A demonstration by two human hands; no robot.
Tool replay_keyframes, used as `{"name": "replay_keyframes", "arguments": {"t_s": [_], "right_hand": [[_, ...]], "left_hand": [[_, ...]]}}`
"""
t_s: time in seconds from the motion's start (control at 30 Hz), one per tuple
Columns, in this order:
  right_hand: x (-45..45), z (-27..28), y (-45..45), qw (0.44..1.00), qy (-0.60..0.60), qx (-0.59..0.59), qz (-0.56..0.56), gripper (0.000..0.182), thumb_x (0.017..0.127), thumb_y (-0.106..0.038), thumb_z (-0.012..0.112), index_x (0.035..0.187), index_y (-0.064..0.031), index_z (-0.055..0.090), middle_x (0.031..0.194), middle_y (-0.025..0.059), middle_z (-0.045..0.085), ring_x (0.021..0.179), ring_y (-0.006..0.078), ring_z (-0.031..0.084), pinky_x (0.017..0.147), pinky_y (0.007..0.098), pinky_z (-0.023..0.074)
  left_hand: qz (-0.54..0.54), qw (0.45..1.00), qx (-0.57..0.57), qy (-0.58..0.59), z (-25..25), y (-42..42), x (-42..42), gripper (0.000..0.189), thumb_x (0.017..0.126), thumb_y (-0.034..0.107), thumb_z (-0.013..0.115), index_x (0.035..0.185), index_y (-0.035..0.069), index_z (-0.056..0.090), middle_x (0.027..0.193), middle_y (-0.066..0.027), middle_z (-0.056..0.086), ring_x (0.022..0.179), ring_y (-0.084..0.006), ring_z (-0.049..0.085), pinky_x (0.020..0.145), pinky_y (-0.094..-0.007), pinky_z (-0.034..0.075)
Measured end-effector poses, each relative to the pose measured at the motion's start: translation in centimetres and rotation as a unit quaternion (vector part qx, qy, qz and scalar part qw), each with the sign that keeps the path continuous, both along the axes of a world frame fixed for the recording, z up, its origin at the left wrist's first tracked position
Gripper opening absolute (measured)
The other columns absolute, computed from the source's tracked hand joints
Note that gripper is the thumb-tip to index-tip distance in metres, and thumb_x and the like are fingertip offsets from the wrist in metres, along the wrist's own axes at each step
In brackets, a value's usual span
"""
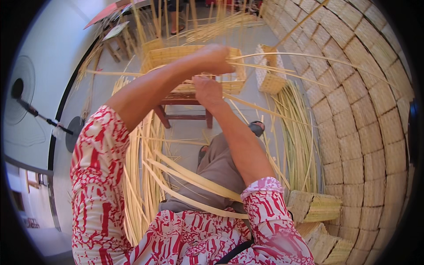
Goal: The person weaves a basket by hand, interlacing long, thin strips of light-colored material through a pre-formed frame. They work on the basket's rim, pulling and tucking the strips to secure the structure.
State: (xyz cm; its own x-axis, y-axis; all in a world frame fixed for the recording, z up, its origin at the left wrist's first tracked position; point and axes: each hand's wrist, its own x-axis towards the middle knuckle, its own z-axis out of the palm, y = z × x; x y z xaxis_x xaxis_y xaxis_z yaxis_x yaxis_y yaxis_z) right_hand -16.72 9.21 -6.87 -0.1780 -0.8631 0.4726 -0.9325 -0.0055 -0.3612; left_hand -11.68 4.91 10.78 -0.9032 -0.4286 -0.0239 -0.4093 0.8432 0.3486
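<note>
A rectangular woven basket of pale bamboo-like strips point(238, 86) rests on a reddish-brown wooden stool point(180, 99) in front of me, with tall loose stakes rising at its far side. My left hand point(217, 59), blurred, reaches across over the basket and is closed on thin strips. Long strip ends point(298, 56) stick out to the right from beside it. Just below, my right hand point(208, 90) is curled at the basket's near side, fingertips gripping the weave there. The fingers hide exactly which strands they hold.
Several flat strips point(195, 179) lie across my lap. Bundles of strips lie on the floor at left point(139, 185) and right point(298, 142). A small woven box point(270, 74) stands right of the basket, near a wall of stacked woven pieces point(364, 109). A fan point(25, 89) stands left.
</note>
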Motion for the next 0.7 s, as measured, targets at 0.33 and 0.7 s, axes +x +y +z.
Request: {"name": "replay_keyframes", "arguments": {"t_s": [0.33, 0.7], "right_hand": [[0.8, 0.5, 0.3, 0.999, -0.026, -0.005, 0.020, 0.013, 0.090, -0.011, 0.055, 0.098, -0.0090, 0.064, 0.096, 0.0148, 0.069, 0.089, 0.0380, 0.068, 0.076, 0.0521, 0.0521], [-6.6, 7.0, 11.2, 0.983, 0.002, 0.114, 0.147, 0.016, 0.097, -0.016, 0.058, 0.093, -0.0027, 0.064, 0.080, 0.0187, 0.061, 0.082, 0.0395, 0.061, 0.072, 0.0463, 0.0485]], "left_hand": [[-0.047, 0.986, 0.138, 0.078, -1.4, 0.0, 1.2, 0.033, 0.087, 0.029, 0.068, 0.118, 0.018, 0.073, 0.093, -0.0155, 0.075, 0.076, -0.0313, 0.073, 0.074, -0.0433, 0.058], [-0.142, 0.977, -0.103, 0.121, -1.8, -3.0, 4.2, 0.033, 0.080, 0.015, 0.076, 0.113, 0.016, 0.073, 0.099, -0.0146, 0.073, 0.094, -0.0383, 0.068, 0.078, -0.0487, 0.053]]}}
